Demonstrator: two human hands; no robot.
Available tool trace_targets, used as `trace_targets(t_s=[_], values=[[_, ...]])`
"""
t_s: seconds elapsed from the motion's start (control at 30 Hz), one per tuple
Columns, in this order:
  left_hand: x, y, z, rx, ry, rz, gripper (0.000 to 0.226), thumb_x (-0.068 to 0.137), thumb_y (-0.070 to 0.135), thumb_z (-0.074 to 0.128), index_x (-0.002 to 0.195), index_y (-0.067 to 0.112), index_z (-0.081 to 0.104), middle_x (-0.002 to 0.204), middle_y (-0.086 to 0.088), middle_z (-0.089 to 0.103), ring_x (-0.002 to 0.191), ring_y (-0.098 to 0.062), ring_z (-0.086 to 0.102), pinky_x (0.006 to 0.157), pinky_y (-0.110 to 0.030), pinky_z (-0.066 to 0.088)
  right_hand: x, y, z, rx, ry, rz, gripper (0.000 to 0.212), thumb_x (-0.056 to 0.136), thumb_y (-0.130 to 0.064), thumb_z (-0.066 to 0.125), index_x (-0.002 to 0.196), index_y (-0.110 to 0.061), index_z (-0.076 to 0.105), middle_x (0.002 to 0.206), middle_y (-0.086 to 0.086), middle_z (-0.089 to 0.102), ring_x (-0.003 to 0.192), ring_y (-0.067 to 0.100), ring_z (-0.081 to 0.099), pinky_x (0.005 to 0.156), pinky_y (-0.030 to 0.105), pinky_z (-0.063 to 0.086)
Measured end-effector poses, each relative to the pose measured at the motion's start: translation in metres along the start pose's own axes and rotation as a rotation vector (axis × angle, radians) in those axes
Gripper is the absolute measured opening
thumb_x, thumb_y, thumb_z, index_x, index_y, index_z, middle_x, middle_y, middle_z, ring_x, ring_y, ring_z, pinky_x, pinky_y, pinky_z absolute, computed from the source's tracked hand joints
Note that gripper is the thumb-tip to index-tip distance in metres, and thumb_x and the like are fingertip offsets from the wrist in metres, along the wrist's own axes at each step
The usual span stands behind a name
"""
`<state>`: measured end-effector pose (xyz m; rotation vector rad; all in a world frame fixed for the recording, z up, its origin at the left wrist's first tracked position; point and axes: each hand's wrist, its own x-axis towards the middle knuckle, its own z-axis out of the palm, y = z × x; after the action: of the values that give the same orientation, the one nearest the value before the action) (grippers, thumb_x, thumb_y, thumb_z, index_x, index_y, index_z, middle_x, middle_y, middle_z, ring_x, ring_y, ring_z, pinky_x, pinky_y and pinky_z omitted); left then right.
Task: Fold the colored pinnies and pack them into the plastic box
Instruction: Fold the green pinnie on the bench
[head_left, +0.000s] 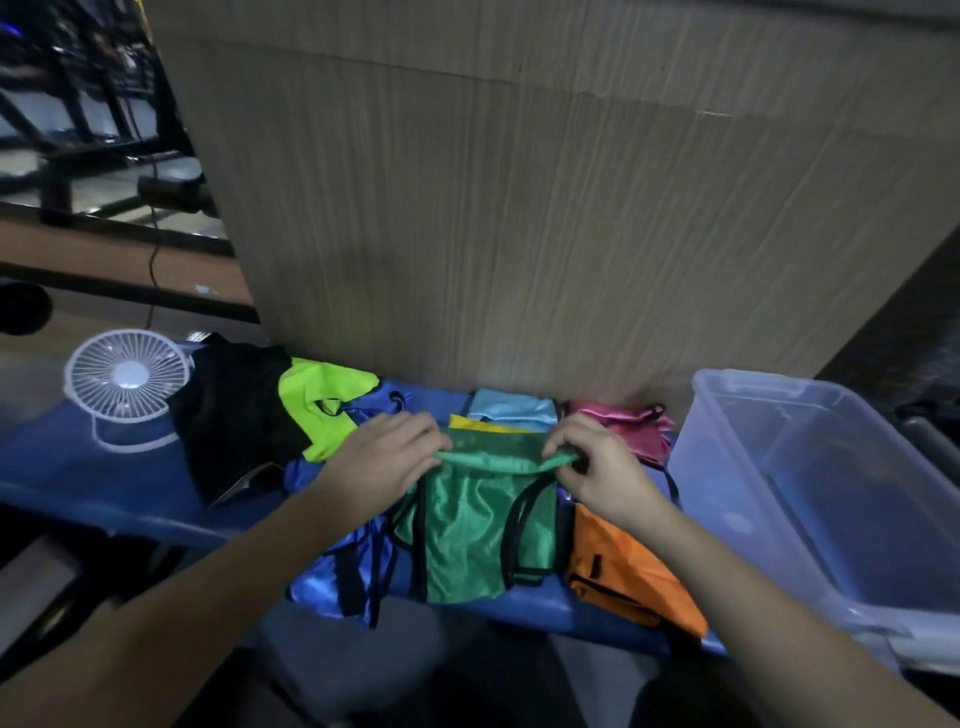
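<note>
While green pinny (475, 525) lies flat, left hand (387, 457), right hand (602, 467) pinch its folded top edge.

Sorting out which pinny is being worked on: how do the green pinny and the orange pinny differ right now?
The green pinny is gripped at its far edge by the left hand and right hand; no hand grips the orange pinny. Green lies spread in the middle, orange bunched to its right, nearer the plastic box. Both have black trim.
</note>
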<state>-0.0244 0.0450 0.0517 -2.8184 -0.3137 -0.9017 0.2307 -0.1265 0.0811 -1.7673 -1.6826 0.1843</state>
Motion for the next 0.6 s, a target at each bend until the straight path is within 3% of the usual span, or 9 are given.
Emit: trace_targets(t_s=[0.2,0.33,0.43,0.5,0.6], values=[[-0.042,0.033,0.010,0.006,-0.082,0.081,0.013,0.094,0.030,0.053,0.103,0.026,0.061,0.097,0.006,0.057,0.084,-0.014,0.053,0.074,-0.028,0.036,-0.038,-0.001,0.016,-0.054,-0.152,-0.009,0.025,0.072,-0.002,0.059,0.092,-0.017,0.065,0.104,-0.002,0.056,0.103,0.009,0.055,0.093,0.010,0.036],[-0.066,0.048,0.019,-0.002,-0.178,0.100,0.019,0.087,0.031,0.070,0.102,0.028,0.060,0.096,0.008,0.055,0.084,-0.012,0.054,0.075,-0.026,0.036,-0.056,0.002,0.027,-0.126,-0.245,-0.043,0.025,0.073,-0.002,0.061,0.092,-0.018,0.065,0.106,-0.001,0.055,0.105,0.014,0.053,0.095,0.007,0.033],[-0.075,0.054,0.021,-0.017,-0.242,0.092,0.019,0.088,0.034,0.069,0.104,0.030,0.058,0.097,0.009,0.054,0.086,-0.012,0.053,0.078,-0.026,0.036,-0.063,0.005,0.033,-0.200,-0.305,-0.103,0.024,0.073,-0.007,0.063,0.092,-0.021,0.065,0.107,-0.003,0.053,0.103,0.017,0.051,0.095,0.021,0.041],[-0.081,0.056,0.021,-0.059,-0.293,0.085,0.020,0.092,0.045,0.061,0.107,0.032,0.058,0.100,0.011,0.053,0.089,-0.010,0.053,0.082,-0.025,0.037,-0.067,0.008,0.036,-0.277,-0.355,-0.133,0.022,0.074,-0.017,0.069,0.095,-0.024,0.066,0.112,-0.004,0.053,0.106,0.015,0.049,0.095,0.029,0.043],[-0.086,0.055,0.019,-0.148,-0.327,0.022,0.028,0.092,0.056,0.057,0.109,0.034,0.061,0.103,0.013,0.053,0.094,-0.008,0.054,0.088,-0.024,0.035,-0.068,0.009,0.036,-0.382,-0.432,-0.122,0.033,0.075,-0.044,0.074,0.104,-0.029,0.066,0.122,-0.007,0.049,0.115,0.013,0.044,0.100,0.027,0.035]])
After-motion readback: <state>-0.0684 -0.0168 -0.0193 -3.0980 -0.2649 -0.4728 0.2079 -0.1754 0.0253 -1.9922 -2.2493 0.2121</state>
